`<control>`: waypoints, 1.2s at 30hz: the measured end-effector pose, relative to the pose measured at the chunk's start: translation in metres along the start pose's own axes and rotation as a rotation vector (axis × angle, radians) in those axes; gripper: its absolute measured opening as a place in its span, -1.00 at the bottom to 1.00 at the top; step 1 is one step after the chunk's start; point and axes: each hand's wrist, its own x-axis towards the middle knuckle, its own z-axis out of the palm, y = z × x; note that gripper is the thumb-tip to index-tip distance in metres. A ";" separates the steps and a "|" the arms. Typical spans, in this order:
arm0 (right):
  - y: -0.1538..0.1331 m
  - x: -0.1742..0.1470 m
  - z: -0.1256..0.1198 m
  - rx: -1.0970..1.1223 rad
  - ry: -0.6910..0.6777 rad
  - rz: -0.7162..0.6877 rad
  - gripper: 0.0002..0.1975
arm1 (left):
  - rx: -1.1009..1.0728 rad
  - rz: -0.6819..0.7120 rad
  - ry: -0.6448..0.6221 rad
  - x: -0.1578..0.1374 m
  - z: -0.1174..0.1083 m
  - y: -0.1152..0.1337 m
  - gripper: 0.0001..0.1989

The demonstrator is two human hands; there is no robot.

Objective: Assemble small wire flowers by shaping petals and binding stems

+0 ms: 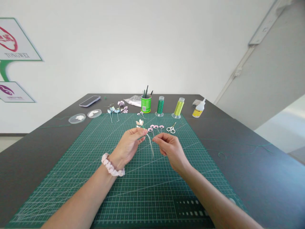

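Note:
My left hand (130, 142), with a pale scrunchie on its wrist, is closed in a pinch on a small artificial flower (140, 122) with cream and peach petals. Its pale stem strands (151, 147) hang below my fingers toward the right. To the right, my right hand (169, 147) is also pinched shut, level with the stem; whatever its fingertips hold is too fine to make out. Just beyond the hands, several pink petals on wire stems (156, 127) lie on the green cutting mat (133, 197). White-handled scissors (171, 129) rest beside them.
Behind stand a green can of tools (146, 104), green thread (160, 106), yellow-green thread (179, 108) and a glue bottle (198, 109). Leftward are blue and purple flowers (116, 110), two shallow dishes (77, 118) and a phone (90, 101). Loose green thread (252, 147) trails at right.

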 end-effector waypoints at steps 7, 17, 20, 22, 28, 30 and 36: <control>0.001 0.000 0.000 0.045 -0.050 0.047 -0.77 | -0.048 -0.038 -0.059 0.002 -0.002 -0.001 -0.85; 0.002 0.001 -0.001 0.250 -0.227 0.196 -0.80 | -0.176 -0.051 -0.054 0.005 -0.004 -0.004 -0.88; 0.002 0.001 -0.002 0.308 -0.204 0.212 -0.79 | -0.165 -0.043 -0.054 0.005 -0.005 -0.003 -0.89; 0.001 0.000 -0.001 0.292 -0.145 0.170 -0.79 | -0.143 -0.028 -0.057 0.005 -0.006 -0.002 -0.89; -0.001 -0.001 0.002 0.237 -0.003 0.000 -0.82 | -0.087 0.010 -0.038 0.005 -0.006 0.001 -0.86; -0.001 0.000 0.002 0.235 0.019 -0.027 -0.82 | -0.069 0.026 -0.035 0.005 -0.007 0.001 -0.84; -0.002 -0.001 0.001 0.210 0.035 -0.062 -0.83 | -0.066 0.031 -0.047 0.004 -0.006 -0.001 -0.85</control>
